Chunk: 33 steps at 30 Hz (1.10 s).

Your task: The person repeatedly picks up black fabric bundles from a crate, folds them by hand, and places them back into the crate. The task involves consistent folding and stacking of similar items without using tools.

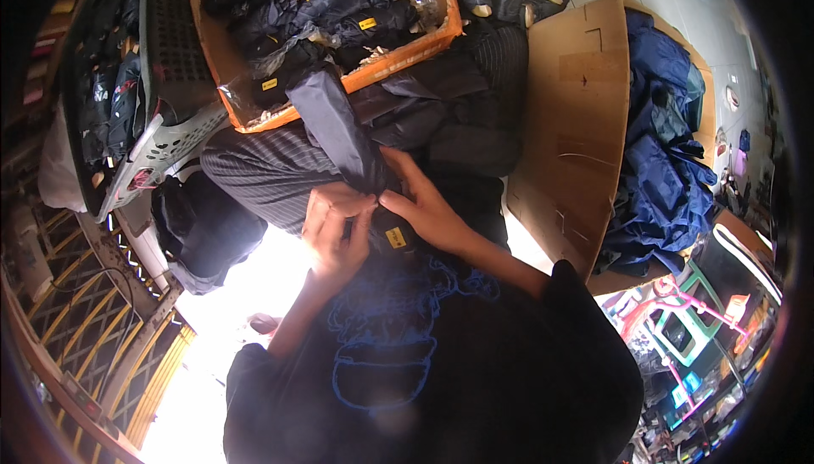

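Note:
My left hand (333, 228) and my right hand (426, 207) meet on a dark grey rolled fabric item (335, 125), like a folded umbrella, that slants up toward the orange crate. Both hands pinch its lower end, fingers closed around the fabric. A small yellow tag (396, 237) shows just below my right thumb. The item lies over a pile of dark striped cloth (271, 171) on my lap. My dark sleeves and a dark top with blue outline print (386, 354) fill the lower middle.
An orange crate (398, 55) of several dark rolled items with yellow tags stands ahead. A grey plastic crate (165, 137) is at the left. A cardboard box (577, 133) with blue fabric (666, 150) sits on the right. Yellow metal grating (85, 320) lies lower left.

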Motion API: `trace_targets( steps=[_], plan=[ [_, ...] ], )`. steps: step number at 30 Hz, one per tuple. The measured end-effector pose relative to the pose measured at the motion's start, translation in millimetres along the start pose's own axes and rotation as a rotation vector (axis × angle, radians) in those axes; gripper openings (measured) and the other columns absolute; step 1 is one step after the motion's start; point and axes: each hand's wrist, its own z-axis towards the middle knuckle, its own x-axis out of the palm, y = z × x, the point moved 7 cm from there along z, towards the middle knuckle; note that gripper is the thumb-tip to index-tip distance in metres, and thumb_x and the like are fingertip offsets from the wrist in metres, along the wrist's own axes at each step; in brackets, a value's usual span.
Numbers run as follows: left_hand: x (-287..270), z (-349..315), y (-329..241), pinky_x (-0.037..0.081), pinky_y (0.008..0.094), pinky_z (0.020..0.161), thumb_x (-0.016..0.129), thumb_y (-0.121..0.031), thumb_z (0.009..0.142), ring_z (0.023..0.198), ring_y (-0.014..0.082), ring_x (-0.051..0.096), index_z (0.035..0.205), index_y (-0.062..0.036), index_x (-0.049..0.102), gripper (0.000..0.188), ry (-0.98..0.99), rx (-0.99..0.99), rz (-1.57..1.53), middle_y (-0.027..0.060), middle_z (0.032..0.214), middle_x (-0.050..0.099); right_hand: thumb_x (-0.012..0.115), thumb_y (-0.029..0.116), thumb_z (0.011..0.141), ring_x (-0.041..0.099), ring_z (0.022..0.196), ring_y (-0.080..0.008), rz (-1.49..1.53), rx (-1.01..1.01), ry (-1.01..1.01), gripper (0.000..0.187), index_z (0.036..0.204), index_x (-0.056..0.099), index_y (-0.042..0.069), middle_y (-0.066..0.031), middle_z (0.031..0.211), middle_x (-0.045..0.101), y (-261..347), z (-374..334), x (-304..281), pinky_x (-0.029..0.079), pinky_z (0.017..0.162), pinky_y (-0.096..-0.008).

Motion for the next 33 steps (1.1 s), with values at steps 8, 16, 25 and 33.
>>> trace_targets(
  steps=[8,16,25,33],
  plan=[
    [0.4,-4.0,16.6,0.048,0.0301,0.068,0.066,0.008,0.079,0.081,0.0211,0.061,0.086,0.0008,0.061,0.011,-0.060,-0.162,-0.077,0.0133,0.085,0.060,0.066,0.002,0.082,0.064,0.101,-0.0264,-0.547,-0.660,-0.107,0.019,0.100,0.064,-0.002,-0.0162,0.110,0.064,57.8,-5.1,-16.2,0.052,0.083,-0.0315],
    [-3.1,-3.3,21.1,0.048,0.0333,0.074,0.069,0.009,0.074,0.081,0.0249,0.060,0.084,0.0001,0.063,0.015,-0.065,-0.149,-0.096,0.0109,0.082,0.061,0.059,-0.005,0.084,0.062,0.093,-0.0316,-0.661,-0.636,-0.017,0.015,0.096,0.054,0.000,-0.0162,0.105,0.058,53.9,1.7,-5.5,0.052,0.074,-0.0346],
    [4.9,-22.5,30.4,0.049,0.0356,0.074,0.070,0.010,0.072,0.084,0.0258,0.061,0.085,-0.0023,0.063,0.019,-0.051,-0.069,-0.074,0.0094,0.084,0.060,0.058,-0.011,0.075,0.056,0.092,-0.0370,-0.680,-0.416,0.126,0.027,0.097,0.046,0.000,-0.0161,0.099,0.050,32.9,-8.8,-0.7,0.047,0.078,-0.0394],
    [-3.8,-38.0,25.6,0.048,0.0341,0.070,0.072,0.010,0.069,0.083,0.0245,0.060,0.082,-0.0021,0.063,0.019,-0.014,-0.137,-0.067,0.0090,0.080,0.059,0.060,-0.007,0.077,0.056,0.095,-0.0321,-0.724,-0.323,0.218,0.025,0.097,0.046,0.000,-0.0136,0.100,0.050,19.5,-15.5,1.6,0.046,0.080,-0.0384]
  ],
)
